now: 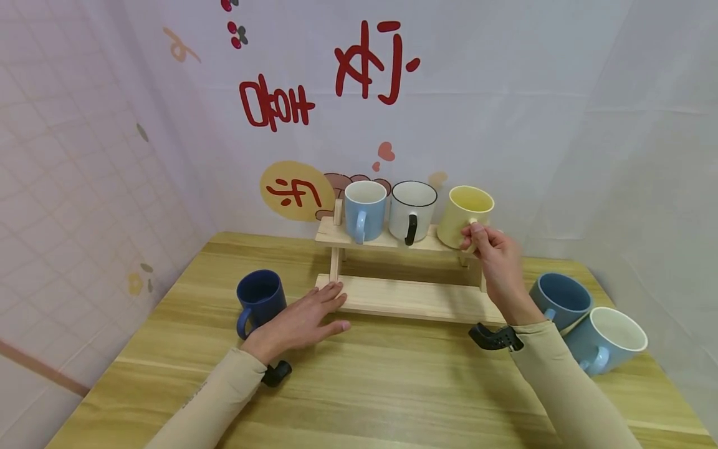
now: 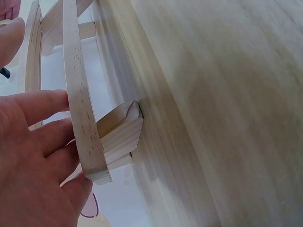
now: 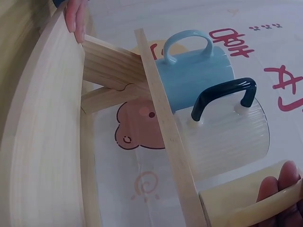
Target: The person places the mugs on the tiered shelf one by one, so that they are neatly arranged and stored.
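A two-tier wooden rack [image 1: 404, 298] stands at the back of the table. On its upper board, from left to right, are a light blue mug [image 1: 364, 215], a white mug with a black rim and black handle [image 1: 405, 218], and a yellow mug [image 1: 462, 218]. My right hand [image 1: 501, 268] pinches the yellow mug's handle at the right end of that board. In the right wrist view, the fingers [image 3: 279, 187] reach behind this handle. My left hand [image 1: 300, 321] rests its extended fingers on the left end of the lower board, also seen in the left wrist view.
A dark blue mug [image 1: 262, 299] stands on the table [image 1: 392, 393] just left of my left hand. Right of my right forearm are a grey-blue mug [image 1: 563, 296] and a pale blue mug with a white inside [image 1: 611, 343]. A printed cloth [image 1: 493, 112] hangs behind the rack.
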Demonstrator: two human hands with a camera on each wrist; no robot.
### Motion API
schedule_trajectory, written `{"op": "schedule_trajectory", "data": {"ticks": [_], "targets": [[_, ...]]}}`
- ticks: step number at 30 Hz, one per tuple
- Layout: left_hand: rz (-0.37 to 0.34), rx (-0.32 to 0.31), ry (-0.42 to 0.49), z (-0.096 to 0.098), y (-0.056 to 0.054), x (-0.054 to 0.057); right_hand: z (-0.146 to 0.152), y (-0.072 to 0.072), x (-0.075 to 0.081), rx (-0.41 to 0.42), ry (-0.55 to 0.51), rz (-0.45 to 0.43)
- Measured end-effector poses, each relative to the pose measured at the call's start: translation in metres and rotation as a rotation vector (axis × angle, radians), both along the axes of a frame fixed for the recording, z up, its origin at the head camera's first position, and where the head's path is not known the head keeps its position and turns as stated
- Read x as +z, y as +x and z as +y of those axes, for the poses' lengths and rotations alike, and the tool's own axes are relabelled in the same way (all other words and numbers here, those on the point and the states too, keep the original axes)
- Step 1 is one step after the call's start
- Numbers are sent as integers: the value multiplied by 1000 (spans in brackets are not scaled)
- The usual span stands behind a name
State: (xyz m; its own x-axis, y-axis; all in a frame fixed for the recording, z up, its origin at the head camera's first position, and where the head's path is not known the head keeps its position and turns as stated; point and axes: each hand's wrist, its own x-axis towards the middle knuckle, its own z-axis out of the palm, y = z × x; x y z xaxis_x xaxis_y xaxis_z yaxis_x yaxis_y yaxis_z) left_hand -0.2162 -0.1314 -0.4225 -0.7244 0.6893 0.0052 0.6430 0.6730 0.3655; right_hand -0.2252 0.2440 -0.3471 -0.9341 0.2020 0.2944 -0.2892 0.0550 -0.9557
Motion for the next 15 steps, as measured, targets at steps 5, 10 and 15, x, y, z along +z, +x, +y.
{"op": "schedule_trajectory", "data": {"ticks": [5, 10, 15], "targets": [[-2, -5, 6, 0, 0, -2, -2, -1, -2, 1, -3, -11], [-13, 1, 14, -1, 1, 0, -3, -4, -1, -10, 26, -17], [-10, 10, 19, 0, 0, 0, -1, -6, 2, -17, 80, -43]]}}
